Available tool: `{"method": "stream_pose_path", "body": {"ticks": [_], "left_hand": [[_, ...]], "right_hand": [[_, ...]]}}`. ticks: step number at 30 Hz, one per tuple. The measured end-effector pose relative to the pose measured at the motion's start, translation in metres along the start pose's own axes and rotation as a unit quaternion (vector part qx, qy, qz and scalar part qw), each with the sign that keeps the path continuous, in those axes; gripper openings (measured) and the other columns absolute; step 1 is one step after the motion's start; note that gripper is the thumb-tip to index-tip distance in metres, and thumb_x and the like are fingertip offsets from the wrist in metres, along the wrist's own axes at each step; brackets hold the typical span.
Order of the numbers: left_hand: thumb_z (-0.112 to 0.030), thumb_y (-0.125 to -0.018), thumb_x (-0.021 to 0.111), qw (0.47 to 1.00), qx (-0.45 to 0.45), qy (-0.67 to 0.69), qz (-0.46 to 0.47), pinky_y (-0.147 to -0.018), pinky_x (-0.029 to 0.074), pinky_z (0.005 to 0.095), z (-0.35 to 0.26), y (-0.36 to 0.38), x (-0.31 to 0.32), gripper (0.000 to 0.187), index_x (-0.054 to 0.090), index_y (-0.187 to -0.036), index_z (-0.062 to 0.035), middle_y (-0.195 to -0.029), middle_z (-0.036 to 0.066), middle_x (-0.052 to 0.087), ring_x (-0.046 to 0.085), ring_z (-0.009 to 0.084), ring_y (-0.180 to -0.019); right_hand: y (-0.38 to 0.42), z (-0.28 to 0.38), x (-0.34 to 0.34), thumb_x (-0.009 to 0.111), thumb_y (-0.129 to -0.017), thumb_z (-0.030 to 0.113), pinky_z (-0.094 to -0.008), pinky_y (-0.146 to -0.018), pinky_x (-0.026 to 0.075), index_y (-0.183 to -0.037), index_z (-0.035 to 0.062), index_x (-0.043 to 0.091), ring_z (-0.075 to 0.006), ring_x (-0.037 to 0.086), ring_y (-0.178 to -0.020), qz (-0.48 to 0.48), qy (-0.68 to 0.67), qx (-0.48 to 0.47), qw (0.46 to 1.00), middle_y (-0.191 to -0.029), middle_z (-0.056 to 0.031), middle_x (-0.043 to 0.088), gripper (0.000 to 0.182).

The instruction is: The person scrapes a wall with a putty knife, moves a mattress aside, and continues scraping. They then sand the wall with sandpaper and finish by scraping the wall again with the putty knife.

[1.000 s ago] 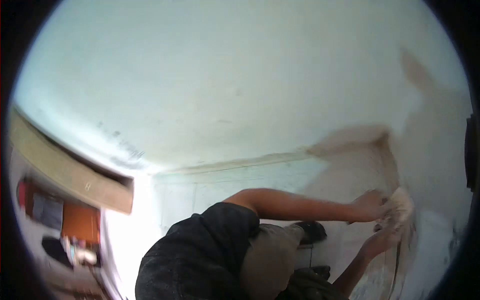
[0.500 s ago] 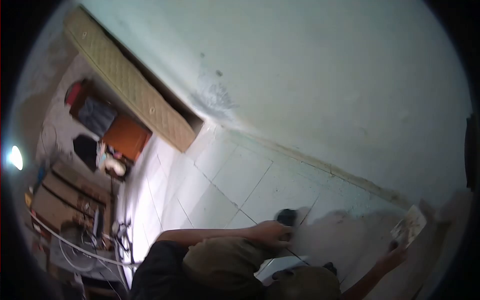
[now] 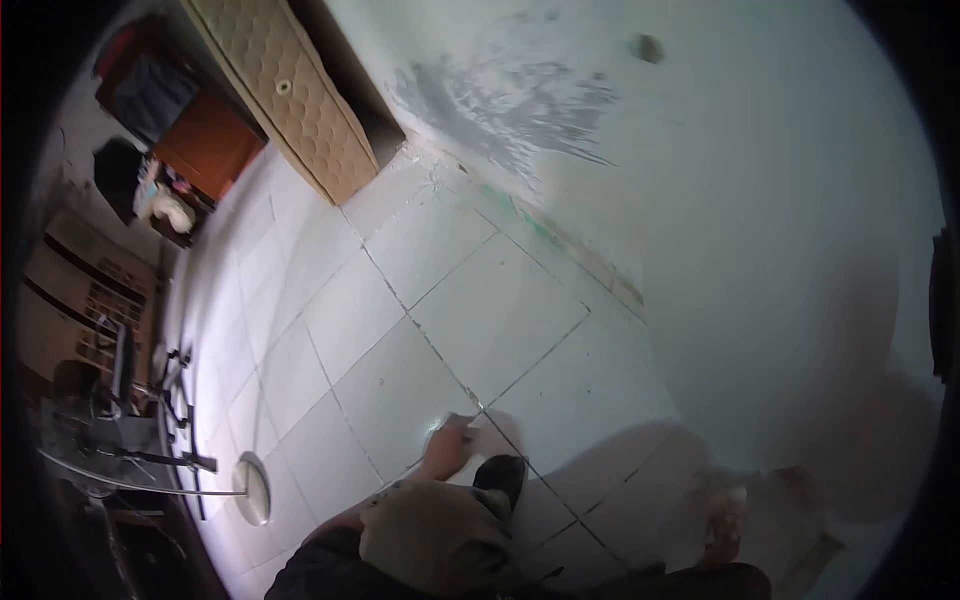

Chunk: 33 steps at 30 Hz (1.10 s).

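Note:
My left hand (image 3: 449, 450) reaches down to the white tiled floor (image 3: 420, 360), beside my dark shoe (image 3: 500, 478). Its fingers are curled together over a small pale, shiny patch, and what they hold, if anything, cannot be made out. Low on the right, my right hand (image 3: 721, 548) is blurred and grips a small flat piece (image 3: 726, 505) with pale and brown patches. My bent knee in olive-brown cloth (image 3: 425, 530) lies between the two hands.
A tan quilted mattress (image 3: 290, 95) stands on edge near the pale green wall (image 3: 740, 200) with its peeling patch. At the left are an orange-brown piece of furniture (image 3: 208, 150), a round fan-like stand base (image 3: 252, 488) and dark metal frames (image 3: 190, 460).
The view has shifted nearer the floor and wall. My left hand has gone from beside my knee down to the tiles. My right hand, still with the flat piece, appears lower and farther left.

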State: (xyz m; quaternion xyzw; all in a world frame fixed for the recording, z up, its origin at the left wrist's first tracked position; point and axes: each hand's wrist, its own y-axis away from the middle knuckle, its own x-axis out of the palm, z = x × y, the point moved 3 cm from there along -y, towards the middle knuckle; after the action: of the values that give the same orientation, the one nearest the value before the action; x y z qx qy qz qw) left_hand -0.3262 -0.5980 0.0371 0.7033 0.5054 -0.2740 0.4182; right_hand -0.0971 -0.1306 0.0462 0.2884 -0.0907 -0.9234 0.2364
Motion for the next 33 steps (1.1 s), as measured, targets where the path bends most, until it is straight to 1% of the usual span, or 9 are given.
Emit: {"method": "stream_pose_path", "body": {"ticks": [2,3,5,12,15,23,25,28,33], "left_hand": [[-0.017,-0.078,0.061,0.99,-0.009,-0.061,-0.123,-0.07,0.051,0.0435,0.091,-0.024,-0.008,0.019,0.067,-0.095,-0.012,-0.097,0.012,0.063,0.064,0.0318,-0.082],[-0.017,-0.08,0.06,0.974,-0.128,-0.125,-0.137,-0.068,0.051,0.0436,0.117,-0.039,-0.022,0.025,0.063,-0.104,-0.0128,-0.1,0.011,0.062,0.064,0.0311,-0.083],[-0.019,-0.084,0.055,0.936,-0.157,-0.173,-0.264,-0.075,0.047,0.0488,0.176,-0.067,-0.038,0.03,0.054,-0.113,-0.0136,-0.098,0.011,0.06,0.061,0.0338,-0.088],[-0.024,-0.087,0.053,0.796,-0.224,-0.188,-0.53,-0.086,0.039,0.0409,0.276,-0.184,-0.179,0.018,0.06,-0.095,-0.0097,-0.096,0.007,0.058,0.055,0.0266,-0.091],[-0.024,-0.087,0.053,0.746,-0.404,-0.161,-0.504,-0.089,0.041,0.0415,0.338,-0.163,-0.198,0.021,0.061,-0.098,-0.009,-0.107,0.009,0.06,0.055,0.028,-0.1],[-0.018,-0.088,0.051,0.801,-0.381,-0.107,-0.449,-0.104,0.036,0.0433,0.357,-0.177,-0.222,0.035,0.059,-0.12,-0.0095,-0.134,0.017,0.049,0.045,0.0352,-0.124],[-0.014,-0.086,0.05,0.817,-0.382,-0.103,-0.42,-0.107,0.031,0.0445,0.359,-0.177,-0.224,0.039,0.056,-0.124,-0.0075,-0.137,0.018,0.046,0.04,0.0351,-0.128],[-0.013,-0.084,0.051,0.83,-0.383,-0.089,-0.395,-0.11,0.027,0.0467,0.353,-0.172,-0.232,0.044,0.053,-0.127,-0.0072,-0.139,0.02,0.043,0.038,0.0356,-0.13],[-0.012,-0.085,0.049,0.859,-0.335,-0.094,-0.376,-0.111,0.024,0.0482,0.352,-0.163,-0.232,0.047,0.048,-0.13,0.0013,-0.139,0.028,0.038,0.031,0.0418,-0.133]], "right_hand": [[-0.017,0.019,-0.006,0.049,-0.091,0.008,-0.0391,-0.093,0.043,-0.115,-0.0032,0.057,-0.0314,0.055,-0.108,-0.078,0.122,-0.104,0.984,-0.117,-0.0215,0.057,0.028],[-0.025,0.025,-0.008,0.049,-0.091,0.008,-0.039,-0.093,0.043,-0.115,-0.0032,0.058,-0.0313,0.056,-0.108,-0.105,0.171,-0.135,0.97,-0.117,-0.0212,0.057,0.028],[-0.04,0.039,-0.018,0.048,-0.092,0.009,-0.0387,-0.092,0.043,-0.115,-0.0032,0.058,-0.0312,0.056,-0.107,-0.163,0.278,-0.183,0.929,-0.116,-0.0208,0.058,0.028],[-0.06,0.109,-0.012,0.046,-0.095,0.013,-0.0377,-0.091,0.044,-0.115,-0.0033,0.058,-0.0309,0.057,-0.104,-0.2,0.51,-0.224,0.806,-0.114,-0.0191,0.059,0.028],[-0.066,0.137,0.039,0.045,-0.096,0.014,-0.0373,-0.091,0.044,-0.114,-0.0033,0.058,-0.0308,0.058,-0.103,-0.104,0.555,-0.306,0.766,-0.113,-0.0184,0.06,0.029],[0.06,0.27,0.507,0.046,-0.09,0.01,-0.0446,-0.099,0.039,-0.117,-0.0001,0.058,-0.0348,0.05,-0.116,0.24,0.426,-0.489,0.722,-0.121,-0.019,0.056,0.031],[0.098,0.299,0.589,0.049,-0.087,0.01,-0.045,-0.097,0.041,-0.117,0.0031,0.059,-0.0354,0.051,-0.113,0.303,0.404,-0.593,0.627,-0.12,-0.018,0.057,0.032],[0.119,0.342,0.639,0.05,-0.083,0.006,-0.0429,-0.096,0.042,-0.12,0.0114,0.059,-0.0341,0.05,-0.116,0.425,0.397,-0.554,0.596,-0.122,-0.0135,0.056,0.039],[0.079,0.368,0.643,0.052,-0.083,0.008,-0.0413,-0.094,0.044,-0.12,0.0111,0.059,-0.0338,0.052,-0.113,0.405,0.36,-0.552,0.634,-0.12,-0.0126,0.058,0.038]]}}
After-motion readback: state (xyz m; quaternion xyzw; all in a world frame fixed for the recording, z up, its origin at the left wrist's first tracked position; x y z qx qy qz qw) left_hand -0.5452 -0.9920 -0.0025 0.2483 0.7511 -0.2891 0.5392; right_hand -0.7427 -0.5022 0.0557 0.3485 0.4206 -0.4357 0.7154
